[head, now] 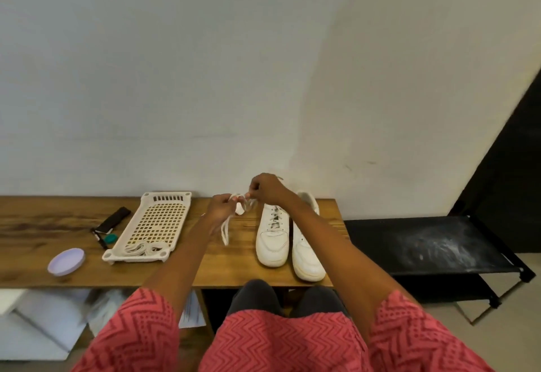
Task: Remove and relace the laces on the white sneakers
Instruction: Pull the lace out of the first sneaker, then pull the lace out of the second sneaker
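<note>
Head view: wooden surface [44,278] against a pale wall [205,64], black shelf rack [433,242] well right of both grips. Person in a red zigzag top [281,342] reaches over the surface with bare arms. White slotted tray [158,219] lies left of the left grip; a coiled white lace bundle [145,248] sits in its near end. Two white sneakers [273,240] stand side by side just below and right of the right grip, toes toward the person; the left one shows some lacing across the eyelets, the right one is partly hidden by the right forearm. Left hand [220,210] is raised above the surface, fingers curled, pinching a white lace [227,229]; lace tail hangs down from it toward the surface. Right hand [265,189], just right of and slightly higher than the left, is also clamped on the same lace, thumb and fingertips pinched; short looped stretch of lace runs between the two grips. Far left of the grips: lilac round lid [66,261], black flat bar [113,219], black pen [99,238], small teal object [111,238] beside the tray.
</note>
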The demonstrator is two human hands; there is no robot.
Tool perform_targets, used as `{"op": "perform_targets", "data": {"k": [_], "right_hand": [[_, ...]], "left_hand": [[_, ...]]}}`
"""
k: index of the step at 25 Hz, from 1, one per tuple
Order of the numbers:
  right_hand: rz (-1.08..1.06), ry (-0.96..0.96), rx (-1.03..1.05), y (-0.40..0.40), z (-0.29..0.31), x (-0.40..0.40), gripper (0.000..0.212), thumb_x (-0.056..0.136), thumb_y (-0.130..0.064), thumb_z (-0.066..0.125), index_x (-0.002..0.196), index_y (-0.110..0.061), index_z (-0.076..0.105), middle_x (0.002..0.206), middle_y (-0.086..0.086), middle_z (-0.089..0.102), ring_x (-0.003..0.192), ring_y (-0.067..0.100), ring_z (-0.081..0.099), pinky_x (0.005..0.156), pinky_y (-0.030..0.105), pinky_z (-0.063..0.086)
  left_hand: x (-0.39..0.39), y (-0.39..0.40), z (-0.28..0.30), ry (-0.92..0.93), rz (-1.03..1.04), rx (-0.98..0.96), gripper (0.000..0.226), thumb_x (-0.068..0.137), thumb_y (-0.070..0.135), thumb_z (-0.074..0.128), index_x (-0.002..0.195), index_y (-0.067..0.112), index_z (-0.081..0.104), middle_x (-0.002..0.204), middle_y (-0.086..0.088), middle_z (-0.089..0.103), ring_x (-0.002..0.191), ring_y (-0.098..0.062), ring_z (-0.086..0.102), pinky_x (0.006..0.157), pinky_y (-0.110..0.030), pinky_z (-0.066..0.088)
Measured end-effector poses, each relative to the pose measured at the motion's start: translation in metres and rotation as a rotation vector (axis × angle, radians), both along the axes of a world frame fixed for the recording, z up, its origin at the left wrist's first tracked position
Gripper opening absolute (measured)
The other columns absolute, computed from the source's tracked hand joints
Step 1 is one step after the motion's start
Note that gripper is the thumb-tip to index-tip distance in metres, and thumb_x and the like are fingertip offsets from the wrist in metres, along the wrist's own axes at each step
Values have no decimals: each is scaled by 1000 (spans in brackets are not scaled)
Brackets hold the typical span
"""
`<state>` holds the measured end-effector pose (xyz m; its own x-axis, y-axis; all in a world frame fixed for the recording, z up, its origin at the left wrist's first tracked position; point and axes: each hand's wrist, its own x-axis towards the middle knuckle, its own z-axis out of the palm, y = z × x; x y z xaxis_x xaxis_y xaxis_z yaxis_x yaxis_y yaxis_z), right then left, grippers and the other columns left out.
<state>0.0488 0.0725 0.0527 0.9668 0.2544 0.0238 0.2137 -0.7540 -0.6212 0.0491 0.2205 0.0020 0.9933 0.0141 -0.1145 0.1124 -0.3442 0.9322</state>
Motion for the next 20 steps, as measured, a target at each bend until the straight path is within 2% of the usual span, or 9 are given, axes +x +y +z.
{"op": "perform_targets", "data": {"k": [2, 4, 6, 9, 11, 14, 15, 18, 20], "right_hand": [[48, 64, 5, 33, -19, 5, 11, 87, -6, 62, 81, 3, 66, 81, 15, 66, 56, 11, 54, 52, 16, 37], [73, 119, 34, 56, -35, 13, 23, 87, -3, 60, 65, -7, 57, 76, 15, 66, 59, 15, 62, 54, 17, 41], [52, 118, 17, 66, -53, 20, 27, 87, -5, 59, 63, -13, 51, 81, 19, 69, 71, 26, 69, 58, 21, 43], [37, 184, 47, 67, -90, 30, 16, 85, -5, 61, 70, -9, 58, 78, 18, 67, 82, 34, 69, 72, 36, 52], [34, 245, 67, 69, -119, 33, 7, 84, -5, 63, 78, -5, 64, 82, 19, 67, 80, 33, 69, 74, 40, 55], [28, 302, 52, 76, -156, 33, 6, 84, -7, 64, 81, -12, 65, 90, 16, 67, 83, 27, 65, 68, 27, 50], [38, 309, 5, 78, -169, 33, 7, 84, -9, 64, 89, -12, 66, 96, 15, 67, 89, 28, 64, 73, 29, 50], [87, 360, -172, 82, -197, 29, 39, 82, -13, 66, 120, -12, 56, 117, 14, 62, 106, 30, 59, 88, 35, 48], [56, 411, -129, 85, -199, 25, 55, 82, -13, 69, 130, -12, 42, 125, 15, 56, 112, 30, 56, 92, 37, 47]], "left_hand": [[6, 5, 1, 75, 71, -252, 28, 92, -5, 39, 74, 6, 59, 68, -8, 56, 62, -17, 52, 57, -27, 45], [13, 14, 0, 129, 173, -470, 38, 89, -8, 29, 64, 10, 51, 57, -7, 53, 52, -17, 49, 46, -24, 43], [18, 20, -9, 153, 233, -536, 39, 88, -10, 28, 61, 9, 48, 45, -2, 53, 46, -14, 48, 40, -19, 39], [21, 26, -39, 181, 222, -475, 36, 90, -9, 29, 66, 6, 51, 55, -7, 54, 52, -14, 47, 44, -19, 40], [23, 31, -67, 210, 186, -315, 32, 90, -8, 32, 76, 5, 57, 67, -7, 54, 60, -15, 48, 49, -20, 41], [28, 42, -110, 170, 65, 113, 29, 90, -7, 41, 111, 1, 60, 95, -7, 63, 86, -20, 59, 69, -26, 46], [30, 48, -123, 151, -13, 282, 31, 90, -6, 43, 116, 0, 58, 104, -10, 64, 96, -24, 59, 77, -29, 45], [30, 64, -149, 184, -265, 805, 23, 90, 6, 52, 109, -2, 62, 113, -18, 64, 107, -31, 58, 86, -34, 43], [29, 69, -156, 222, -269, 955, 23, 87, 14, 59, 108, 3, 63, 114, -15, 64, 106, -29, 59, 85, -32, 46]]}}
